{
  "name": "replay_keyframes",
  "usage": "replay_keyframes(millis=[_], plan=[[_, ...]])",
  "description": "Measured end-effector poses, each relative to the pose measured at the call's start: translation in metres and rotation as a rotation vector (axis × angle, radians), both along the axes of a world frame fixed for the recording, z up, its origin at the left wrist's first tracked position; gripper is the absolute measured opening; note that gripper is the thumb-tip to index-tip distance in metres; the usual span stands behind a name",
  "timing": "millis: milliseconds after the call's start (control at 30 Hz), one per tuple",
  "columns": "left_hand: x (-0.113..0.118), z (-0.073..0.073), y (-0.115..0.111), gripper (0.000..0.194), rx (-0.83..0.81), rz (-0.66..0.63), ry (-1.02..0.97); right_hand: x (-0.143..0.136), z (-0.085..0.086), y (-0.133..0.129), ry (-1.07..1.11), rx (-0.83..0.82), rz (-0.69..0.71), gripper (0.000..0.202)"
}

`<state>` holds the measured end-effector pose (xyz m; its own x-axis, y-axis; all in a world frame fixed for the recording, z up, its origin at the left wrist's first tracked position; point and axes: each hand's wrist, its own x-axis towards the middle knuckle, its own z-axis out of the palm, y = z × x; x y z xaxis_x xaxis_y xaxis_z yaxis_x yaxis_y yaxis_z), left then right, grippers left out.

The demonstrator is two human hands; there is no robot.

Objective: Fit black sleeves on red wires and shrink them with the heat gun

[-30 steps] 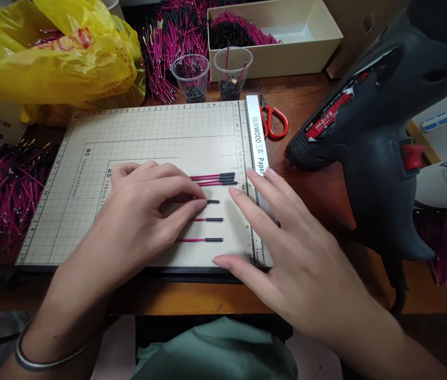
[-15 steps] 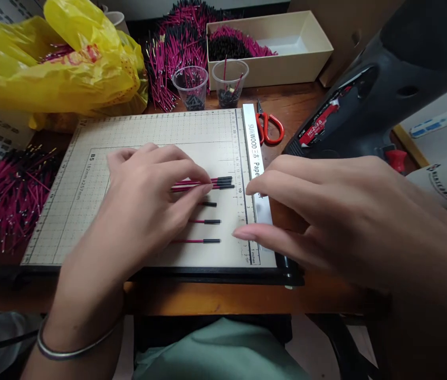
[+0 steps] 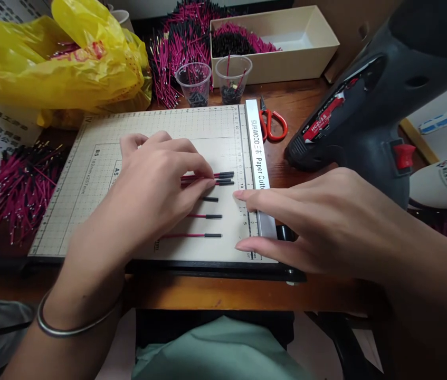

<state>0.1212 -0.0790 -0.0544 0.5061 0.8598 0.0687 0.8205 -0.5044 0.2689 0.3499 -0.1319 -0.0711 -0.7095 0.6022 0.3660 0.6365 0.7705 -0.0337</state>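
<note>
With thumb and index finger pinched, my left hand [image 3: 160, 182] holds a few red wires with black sleeved ends [image 3: 226, 174] above the paper cutter board [image 3: 191, 124]. The rest of these wires is hidden under that hand. Three more wires lie spaced apart on the board nearer me: the first shows only its black end [image 3: 211, 199], the others are a middle wire [image 3: 212, 216] and a front wire [image 3: 211, 235]. My right hand [image 3: 318, 221] is open over the cutter's right edge, thumb and index finger apart, with nothing between them.
A heat gun [image 3: 350, 116] stands at right, beside red-handled scissors [image 3: 276, 126]. Behind the board are two plastic cups [image 3: 194, 84], a cardboard box [image 3: 286, 68] and a wire heap [image 3: 171, 58]. At left are a yellow bag [image 3: 100, 74] and another wire pile [image 3: 25, 184].
My right hand has turned, its index fingertip now lower and nearer the board. My left hand keeps its pinch on the wires. The whole view has shifted slightly.
</note>
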Motion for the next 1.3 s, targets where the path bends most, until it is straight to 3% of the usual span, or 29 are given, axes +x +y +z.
replay_keyframes(millis=[333,700,900,1300], plan=[[-0.029,0.000,0.002,0.016,-0.001,-0.032,0.002,0.000,-0.002,0.001,-0.036,0.032,-0.008,0.049],[-0.015,-0.001,0.008,0.027,0.067,-0.080,0.103,-0.003,-0.004,-0.001,-0.115,0.067,-0.075,0.047],[-0.026,-0.001,0.002,0.032,0.007,-0.179,0.033,-0.004,-0.005,-0.002,-0.082,0.060,-0.035,0.053],[-0.024,-0.002,0.004,0.027,-0.041,-0.184,-0.038,-0.006,-0.005,-0.002,-0.085,-0.004,-0.027,0.056]])
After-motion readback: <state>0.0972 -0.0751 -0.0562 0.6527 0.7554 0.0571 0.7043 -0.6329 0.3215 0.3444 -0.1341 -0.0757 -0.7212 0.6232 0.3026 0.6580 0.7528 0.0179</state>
